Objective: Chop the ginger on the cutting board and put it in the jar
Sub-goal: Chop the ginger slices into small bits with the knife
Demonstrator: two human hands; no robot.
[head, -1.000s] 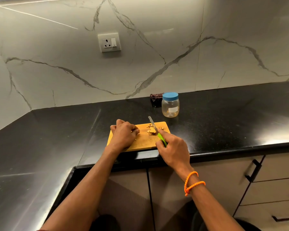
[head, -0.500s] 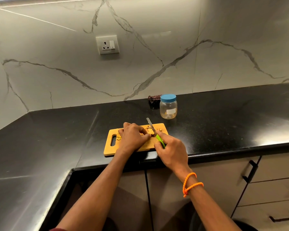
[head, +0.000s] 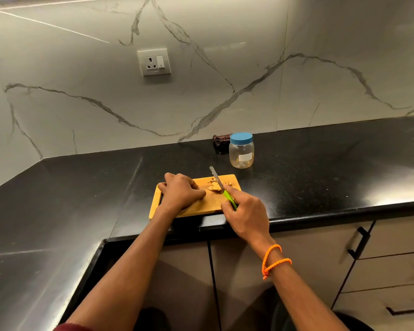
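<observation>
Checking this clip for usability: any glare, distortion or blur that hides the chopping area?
Head view: wide-angle bend curves the countertop edge and wall lines; bright glare streaks lie on the counter at far right and lower left, away from the cutting board; the ginger, knife and both hands, left and right, are sharp and evenly lit; the jar reads clearly.

Nothing there could be read; the jar wore a small white label, but it showed no legible writing.
</observation>
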